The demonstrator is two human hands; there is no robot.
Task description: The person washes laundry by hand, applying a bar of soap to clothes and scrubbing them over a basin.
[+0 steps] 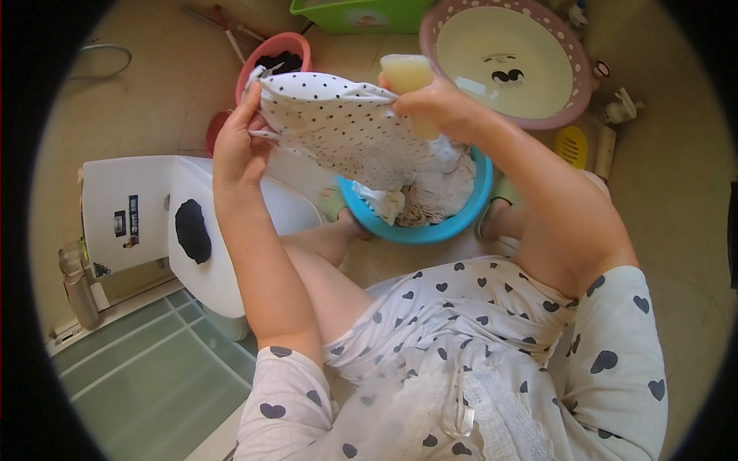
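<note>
A white garment with black polka dots [330, 115] is stretched between my two hands, above a blue basin [484, 184]. My left hand [242, 146] is closed, pinching the garment's left edge near a thin strap. With my right hand [438, 104] I grip a pale yellow bar of soap [407, 71] and the garment's right edge together. The garment's lower part hangs down towards wet, light-coloured clothes [442, 192] bunched in the basin. Some of the basin's far side is hidden behind the garment and my right arm.
A pink-purple basin of water [580, 84] stands at the far right, beside a yellow slipper-shaped item [571, 147]. A pink bucket [304, 50] with dark cloth and a green tub [361, 17] are at the back. The white toilet [219, 269] is on my left, near a glass panel [146, 376].
</note>
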